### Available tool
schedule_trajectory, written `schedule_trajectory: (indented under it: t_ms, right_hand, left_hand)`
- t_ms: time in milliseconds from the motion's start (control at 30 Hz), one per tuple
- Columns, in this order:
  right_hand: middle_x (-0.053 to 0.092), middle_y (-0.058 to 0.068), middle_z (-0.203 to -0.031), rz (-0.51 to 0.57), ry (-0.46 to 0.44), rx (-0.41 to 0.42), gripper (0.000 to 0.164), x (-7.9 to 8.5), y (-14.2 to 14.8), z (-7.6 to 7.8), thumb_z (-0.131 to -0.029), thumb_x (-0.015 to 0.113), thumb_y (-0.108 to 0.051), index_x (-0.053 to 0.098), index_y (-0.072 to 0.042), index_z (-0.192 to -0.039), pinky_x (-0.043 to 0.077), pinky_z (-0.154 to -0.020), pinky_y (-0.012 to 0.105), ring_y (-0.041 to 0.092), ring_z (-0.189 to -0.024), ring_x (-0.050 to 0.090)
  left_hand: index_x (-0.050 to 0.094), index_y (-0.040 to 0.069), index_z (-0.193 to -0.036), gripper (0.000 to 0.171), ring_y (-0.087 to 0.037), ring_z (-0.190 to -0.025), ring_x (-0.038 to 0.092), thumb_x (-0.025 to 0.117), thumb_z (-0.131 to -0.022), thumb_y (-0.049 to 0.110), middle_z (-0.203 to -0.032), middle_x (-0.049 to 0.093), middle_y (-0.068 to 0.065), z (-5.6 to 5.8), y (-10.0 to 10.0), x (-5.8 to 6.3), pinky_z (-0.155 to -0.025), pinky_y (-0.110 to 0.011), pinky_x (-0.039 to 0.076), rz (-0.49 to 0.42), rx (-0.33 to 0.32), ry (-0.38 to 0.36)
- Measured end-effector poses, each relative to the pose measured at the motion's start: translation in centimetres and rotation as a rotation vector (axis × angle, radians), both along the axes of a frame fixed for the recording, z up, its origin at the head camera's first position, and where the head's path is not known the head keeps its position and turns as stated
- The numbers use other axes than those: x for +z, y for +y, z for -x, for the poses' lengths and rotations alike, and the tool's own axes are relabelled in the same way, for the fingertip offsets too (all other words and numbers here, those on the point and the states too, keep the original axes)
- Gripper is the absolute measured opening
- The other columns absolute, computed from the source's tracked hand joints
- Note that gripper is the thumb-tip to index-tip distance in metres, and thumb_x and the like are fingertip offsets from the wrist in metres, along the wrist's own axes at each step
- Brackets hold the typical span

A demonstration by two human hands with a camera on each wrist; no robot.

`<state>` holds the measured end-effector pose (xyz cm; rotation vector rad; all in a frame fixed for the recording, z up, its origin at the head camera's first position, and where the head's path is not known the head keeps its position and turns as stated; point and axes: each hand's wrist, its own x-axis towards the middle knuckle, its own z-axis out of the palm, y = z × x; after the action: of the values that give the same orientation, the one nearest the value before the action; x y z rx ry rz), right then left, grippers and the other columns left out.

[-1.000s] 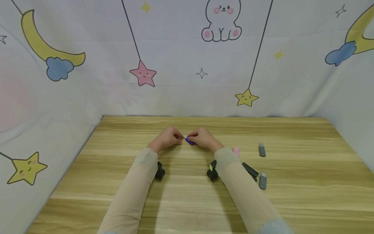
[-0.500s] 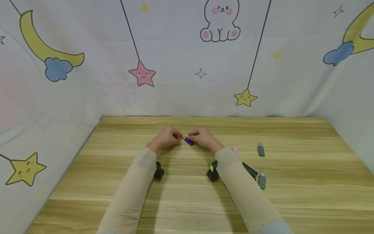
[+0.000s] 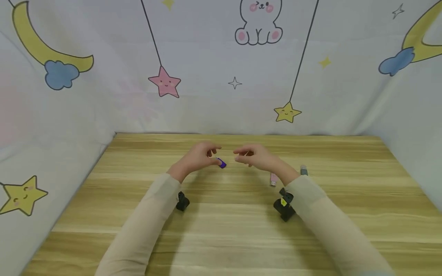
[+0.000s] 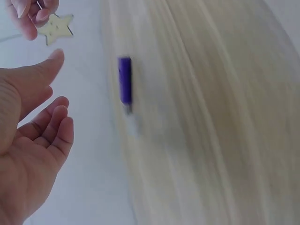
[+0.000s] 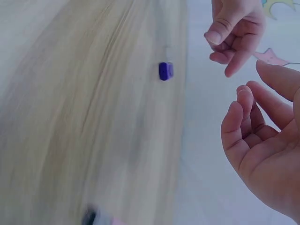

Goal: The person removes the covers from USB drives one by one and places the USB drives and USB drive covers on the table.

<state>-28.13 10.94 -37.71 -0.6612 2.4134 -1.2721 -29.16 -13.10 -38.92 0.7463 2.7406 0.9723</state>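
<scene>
A purple USB flash drive (image 3: 221, 163) lies on the wooden table between the two hands. In the left wrist view its purple body (image 4: 125, 80) ends in a metal connector, with a blurred pale piece beyond it. My left hand (image 3: 200, 156) hovers beside the drive, its thumb overlapping it in the head view; the left wrist view shows the hand apart from it, fingers loosely bent and holding nothing. To the right of the drive my right hand (image 3: 257, 156) is raised, also with relaxed fingers and nothing between them.
A pink USB drive (image 3: 273, 179) lies below the right wrist. Beyond that forearm, a grey USB drive (image 3: 304, 170) is partly covered. Black cameras (image 3: 284, 205) hang at both wrists. A patterned white cloth (image 3: 207, 111) stands behind the table (image 3: 221, 230).
Both hands have let go of the purple USB drive, which stays on the table. My right hand has moved right, its sleeve now hiding the black items and another grey drive.
</scene>
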Motion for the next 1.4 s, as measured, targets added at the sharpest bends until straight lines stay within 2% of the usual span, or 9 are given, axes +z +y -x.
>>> schedule_trajectory:
  t_ms: [133,233,433,533,667,833,967,1200,1400]
  right_hand:
    - [0.063,0.011,-0.107,0.025,0.050,0.024,0.038,1.0,2.1,-1.5,-0.097,0.059,-0.023,0.060,-0.003,-0.130,0.052,-0.073,0.046,0.025,-0.080,0.057]
    - [0.064,0.010,-0.107,0.019,0.074,0.017,0.038,1.5,3.5,-2.6,-0.096,0.060,-0.023,0.060,-0.003,-0.129,0.051,-0.071,0.039,0.020,-0.081,0.056]
    - [0.065,0.008,-0.105,-0.004,0.134,-0.019,0.037,1.8,5.9,-4.0,-0.095,0.062,-0.023,0.061,-0.003,-0.127,0.051,-0.070,0.036,0.023,-0.088,0.058]
    - [0.065,0.008,-0.102,-0.004,0.153,-0.034,0.036,1.8,7.0,-4.8,-0.095,0.062,-0.020,0.062,-0.002,-0.126,0.051,-0.069,0.035,0.025,-0.087,0.058]
    - [0.064,0.006,-0.099,-0.016,0.188,-0.043,0.032,1.6,8.4,-5.8,-0.095,0.062,-0.017,0.063,-0.001,-0.123,0.050,-0.067,0.028,0.018,-0.084,0.058]
    - [0.063,0.005,-0.096,0.004,0.224,-0.046,0.027,1.3,9.7,-7.4,-0.094,0.063,-0.012,0.065,-0.001,-0.119,0.050,-0.065,0.025,0.010,-0.082,0.057]
    - [0.062,0.003,-0.095,0.016,0.251,-0.054,0.024,0.8,10.7,-8.8,-0.093,0.064,-0.009,0.067,-0.002,-0.116,0.050,-0.063,0.024,0.007,-0.080,0.057]
    - [0.061,0.003,-0.095,-0.024,0.224,-0.092,0.027,-0.4,12.5,-10.8,-0.093,0.065,-0.012,0.066,0.000,-0.117,0.050,-0.063,0.024,0.006,-0.079,0.056]
    - [0.063,0.004,-0.096,-0.028,0.219,-0.106,0.027,-1.5,12.9,-11.9,-0.090,0.068,-0.013,0.067,-0.001,-0.115,0.049,-0.064,0.024,0.005,-0.079,0.056]
  left_hand:
    - [0.060,0.001,-0.129,0.049,-0.024,-0.086,0.059,0.074,-0.086,0.019,-0.110,0.064,-0.018,-1.4,1.5,1.1,-0.075,-0.034,0.050,-0.007,-0.091,0.120]
    - [0.061,0.002,-0.126,0.046,-0.025,-0.085,0.059,0.075,-0.086,0.020,-0.105,0.064,-0.014,-2.5,2.7,1.6,-0.073,-0.029,0.051,-0.023,-0.146,0.167]
    - [0.063,0.004,-0.123,0.042,-0.018,-0.085,0.055,0.074,-0.086,0.021,-0.103,0.062,-0.006,-4.8,4.9,2.0,-0.072,-0.026,0.048,-0.073,-0.172,0.202]
    - [0.064,0.005,-0.122,0.041,-0.017,-0.087,0.055,0.074,-0.086,0.022,-0.103,0.062,-0.005,-6.0,6.0,2.1,-0.073,-0.026,0.048,-0.105,-0.179,0.209]
    - [0.065,0.004,-0.121,0.040,-0.019,-0.090,0.057,0.075,-0.086,0.020,-0.105,0.062,-0.006,-7.4,7.1,1.9,-0.074,-0.028,0.050,-0.169,-0.202,0.201]
    - [0.066,0.002,-0.118,0.039,-0.020,-0.089,0.058,0.076,-0.084,0.018,-0.102,0.062,-0.007,-8.7,8.2,1.3,-0.073,-0.026,0.051,-0.210,-0.243,0.247]
    - [0.065,0.002,-0.119,0.039,-0.019,-0.089,0.058,0.076,-0.084,0.018,-0.102,0.062,-0.007,-9.7,8.8,1.2,-0.076,-0.024,0.050,-0.225,-0.255,0.243]
    - [0.064,0.003,-0.121,0.040,-0.019,-0.091,0.057,0.074,-0.087,0.020,-0.103,0.062,-0.006,-11.4,10.1,1.1,-0.077,-0.020,0.048,-0.170,-0.264,0.210]
    - [0.063,0.002,-0.123,0.043,-0.018,-0.095,0.060,0.074,-0.087,0.022,-0.110,0.063,-0.009,-12.5,11.6,0.3,-0.079,-0.016,0.046,-0.127,-0.281,0.169]
